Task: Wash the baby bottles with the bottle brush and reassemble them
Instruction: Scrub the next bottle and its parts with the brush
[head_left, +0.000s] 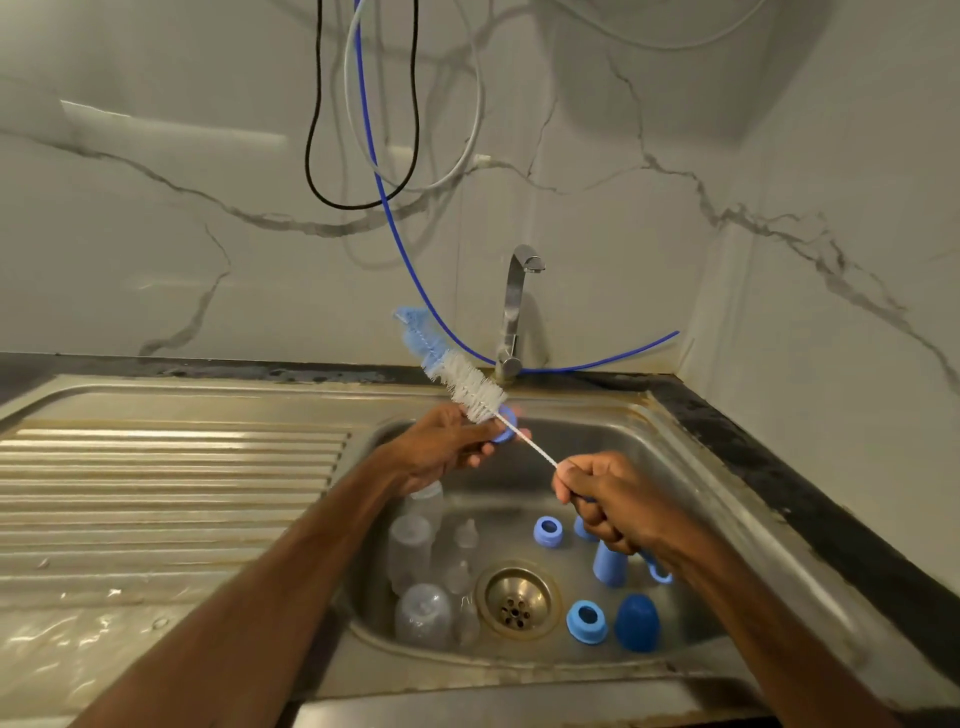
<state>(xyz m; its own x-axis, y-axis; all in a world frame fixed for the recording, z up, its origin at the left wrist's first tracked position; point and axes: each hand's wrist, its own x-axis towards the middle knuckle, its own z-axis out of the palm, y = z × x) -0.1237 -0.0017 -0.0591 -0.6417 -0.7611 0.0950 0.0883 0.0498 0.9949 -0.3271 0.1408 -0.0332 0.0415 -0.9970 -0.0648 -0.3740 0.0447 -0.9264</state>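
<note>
Washing looks early: your left hand (441, 447) curls its fingers (480, 457) round one blue collar ring (503, 430) at the bottle brush (460, 376) stem, your right hand (615, 506) fists the handle, while bottles (410, 545), teats (466, 535) and caps (636, 622) lie unassembled in the sink (691, 467).

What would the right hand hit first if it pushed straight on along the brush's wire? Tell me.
Most likely the blue plastic collar ring that the left hand holds. The white-and-blue bristled bottle brush gripped by the right hand seems to pass through it. Depth is uncertain.
</note>
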